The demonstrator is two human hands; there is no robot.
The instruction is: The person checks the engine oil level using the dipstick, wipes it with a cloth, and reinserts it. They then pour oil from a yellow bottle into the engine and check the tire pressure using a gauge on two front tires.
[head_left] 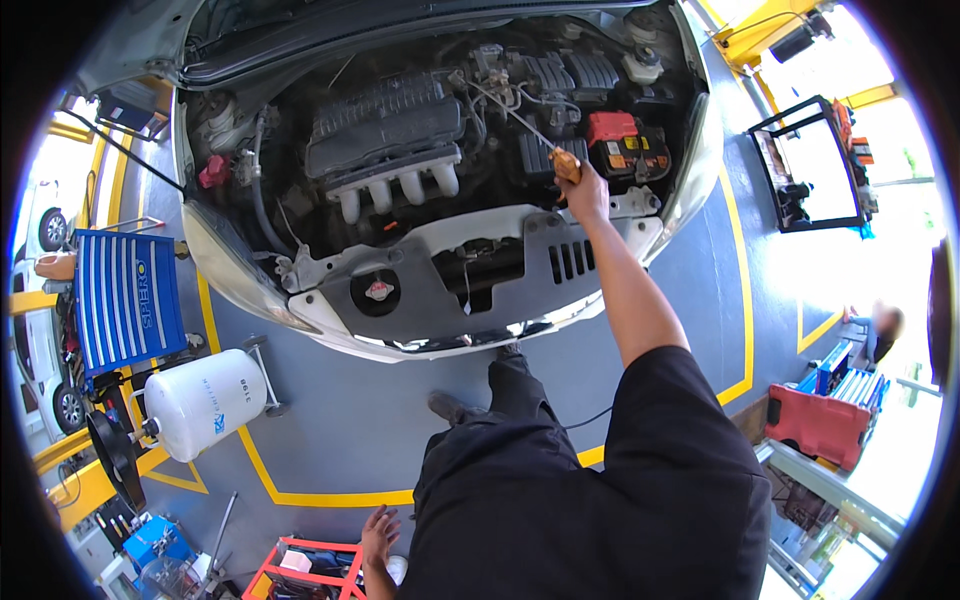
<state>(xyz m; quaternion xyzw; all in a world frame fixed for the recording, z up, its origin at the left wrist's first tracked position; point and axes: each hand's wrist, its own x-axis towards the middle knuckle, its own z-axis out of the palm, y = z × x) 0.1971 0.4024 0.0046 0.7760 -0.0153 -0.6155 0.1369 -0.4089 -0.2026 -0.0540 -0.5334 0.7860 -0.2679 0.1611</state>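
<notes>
Right grip (587, 193) is closed around an orange-handled tool (567, 165); left grip (379, 535) is loosely open, apparently empty. Metal shaft (519, 117) is best kept clear of the battery (638, 158).

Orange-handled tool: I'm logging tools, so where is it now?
The orange-handled tool is in the right hand, upper right of centre in the head view, just left of the battery.

- The floor (340, 420) is grey, with painted yellow lines (340, 499).
- At nine o'clock stands a blue cabinet (112, 300).
- At three o'clock, the light (905, 262) is very bright.
</notes>
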